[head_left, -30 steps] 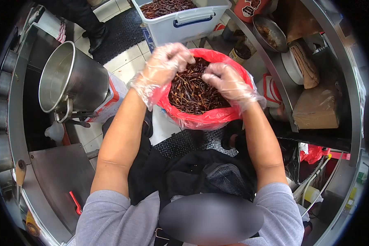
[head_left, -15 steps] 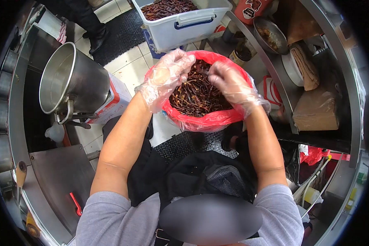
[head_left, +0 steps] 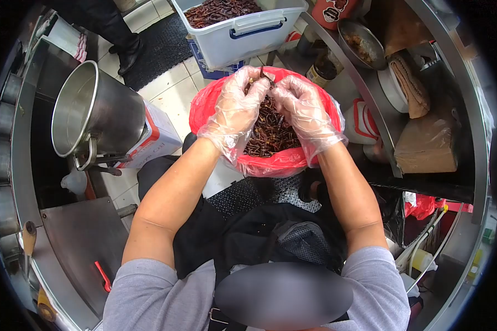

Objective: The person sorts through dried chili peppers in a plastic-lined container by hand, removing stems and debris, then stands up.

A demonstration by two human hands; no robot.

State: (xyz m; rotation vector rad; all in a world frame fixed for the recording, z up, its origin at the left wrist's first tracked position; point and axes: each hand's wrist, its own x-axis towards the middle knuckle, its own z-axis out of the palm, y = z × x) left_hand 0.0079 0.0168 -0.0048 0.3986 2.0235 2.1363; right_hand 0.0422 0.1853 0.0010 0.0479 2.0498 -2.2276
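My left hand, in a clear plastic glove, is closed over the red bag, its fingertips pinching a dark dried chili. My right hand, gloved the same way, meets it there, its thumb and fingers pressed together at the chili's lower end. Below both hands, a red plastic bag lies open, its rim spread wide around a heap of dark red dried chilies with pale stems.
A clear bin of chilies stands beyond the bag. At left are a steel pot and a white-and-red box. Shelves at right hold a metal bowl and a wrapped carton. Another person's dark shoe shows at upper left.
My two hands have come together over the bag, the left moving right and the right up to meet it. A chili now shows between their fingertips.
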